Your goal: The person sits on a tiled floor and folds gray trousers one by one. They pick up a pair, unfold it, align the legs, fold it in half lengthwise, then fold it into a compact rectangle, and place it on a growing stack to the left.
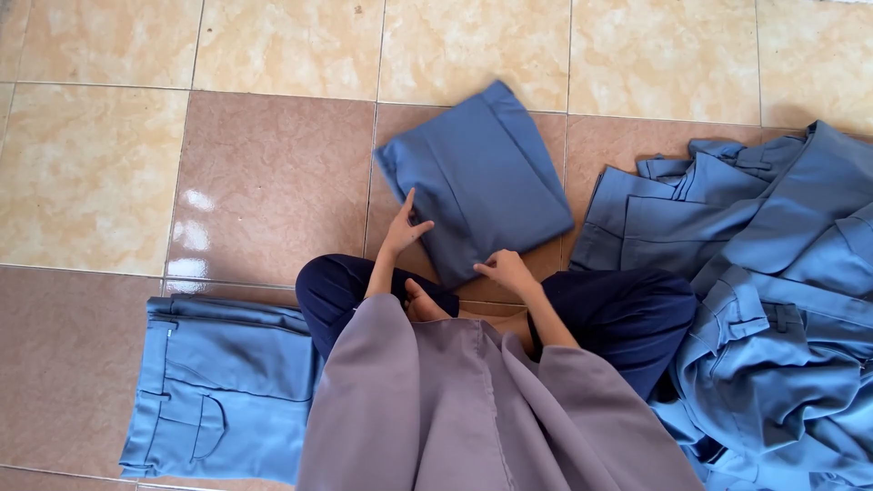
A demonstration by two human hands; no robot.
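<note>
The folded blue trousers (477, 177) lie on the tiled floor (273, 182) before the knees, soft, light and limp by the look, best gripped at their thick folded edges, where the left hand (403, 229) presses flat and open and the right hand (506, 269) rests loosely curled.

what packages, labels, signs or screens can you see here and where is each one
None in view: no package, label, sign or screen shows.
Only cloth on the tiled floor: a folded blue garment under the left hand and right hand, folded light blue trousers at left, a heap of blue garments at right.
</note>
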